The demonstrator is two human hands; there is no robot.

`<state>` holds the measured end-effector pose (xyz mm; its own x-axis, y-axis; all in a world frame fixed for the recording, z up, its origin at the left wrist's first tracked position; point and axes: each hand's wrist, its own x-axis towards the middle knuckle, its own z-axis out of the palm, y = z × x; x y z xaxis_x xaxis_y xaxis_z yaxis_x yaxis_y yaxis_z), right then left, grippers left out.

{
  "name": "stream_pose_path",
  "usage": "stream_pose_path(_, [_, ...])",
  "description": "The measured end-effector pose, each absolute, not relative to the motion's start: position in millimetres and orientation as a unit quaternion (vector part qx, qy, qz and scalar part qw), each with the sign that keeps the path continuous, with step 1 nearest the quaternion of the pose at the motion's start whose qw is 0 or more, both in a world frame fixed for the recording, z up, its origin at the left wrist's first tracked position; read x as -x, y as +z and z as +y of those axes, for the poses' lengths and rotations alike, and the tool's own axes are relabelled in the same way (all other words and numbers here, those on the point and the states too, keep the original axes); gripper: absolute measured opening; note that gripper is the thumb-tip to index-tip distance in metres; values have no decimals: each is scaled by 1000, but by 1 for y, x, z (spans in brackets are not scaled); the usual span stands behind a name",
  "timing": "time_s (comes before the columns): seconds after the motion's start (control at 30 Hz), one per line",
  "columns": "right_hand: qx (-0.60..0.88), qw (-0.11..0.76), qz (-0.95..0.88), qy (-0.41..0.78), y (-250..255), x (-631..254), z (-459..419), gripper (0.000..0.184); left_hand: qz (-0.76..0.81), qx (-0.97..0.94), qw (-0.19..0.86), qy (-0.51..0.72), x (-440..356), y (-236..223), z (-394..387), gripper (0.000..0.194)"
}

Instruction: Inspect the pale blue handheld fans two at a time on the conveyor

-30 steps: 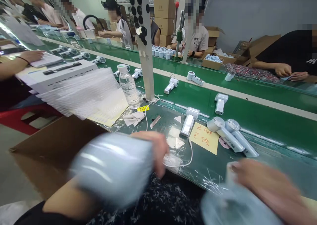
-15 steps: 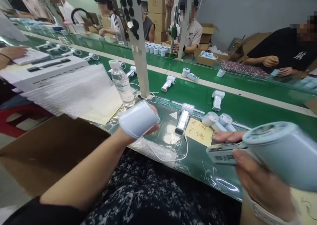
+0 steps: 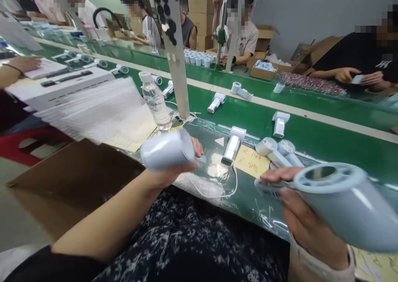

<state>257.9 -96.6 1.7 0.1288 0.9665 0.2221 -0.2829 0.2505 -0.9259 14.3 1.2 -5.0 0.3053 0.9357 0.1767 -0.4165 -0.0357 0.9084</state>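
Note:
My left hand [image 3: 178,171] is closed around the handle of a light blue handheld fan [image 3: 164,150], whose round head covers part of the hand. My right hand [image 3: 306,222] grips the handle of a second light blue handheld fan [image 3: 357,211]. That fan's head is large and near the camera, with a ringed opening facing up. Between the hands, a fan with a shiny handle [image 3: 232,147] lies on the bench beside a yellow note [image 3: 251,161] with red handwriting. Two more fans [image 3: 275,153] lie just beyond the note, close to my right hand.
A green conveyor [image 3: 258,112] carries several fans. A water bottle [image 3: 155,102] stands by a perforated metal post [image 3: 175,66]. Stacked white sleeves [image 3: 96,108] lie at left above an open cardboard box [image 3: 77,182]. A white cable [image 3: 234,186] curls on the bench. Co-workers sit across the conveyor.
The fan in my left hand has tipped and shifted slightly left, showing more of my fingers. The right-hand fan has turned, its ringed opening now more visible. Both hands keep their hold.

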Motion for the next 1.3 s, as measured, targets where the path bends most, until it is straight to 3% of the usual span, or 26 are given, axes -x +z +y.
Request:
stream_pose_path(0.13, [395,648,-379,530,2,-253,-93,19,277,-531,585,546,-11,-7,0,23])
stream_pose_path(0.43, [287,541,-174,771,-23,-232,-84,27,317,-455,749,363,-18,-4,-13,39])
stream_pose_path(0.77, [292,554,-227,746,-27,-228,-91,27,293,-378,807,346,-38,-3,-33,39])
stream_pose_path(0.87, [372,581,-261,675,-37,-221,-93,32,299,-455,754,366,-39,-7,-36,52])
stream_pose_path(0.97, [450,616,-330,556,-48,-219,-95,40,290,-623,623,373,-33,-16,-34,62])
stream_pose_path(1.1, [490,595,-478,421,-50,-227,-98,40,128,-778,447,422,-30,-24,-24,45])
stream_pose_path(1.23, [400,615,-577,360,-40,-235,-96,16,28,-823,358,440,-31,-18,-16,32])
stream_pose_path(1.3, [371,610,-604,355,-39,-238,-95,13,11,-836,331,438,-29,-12,-13,33])
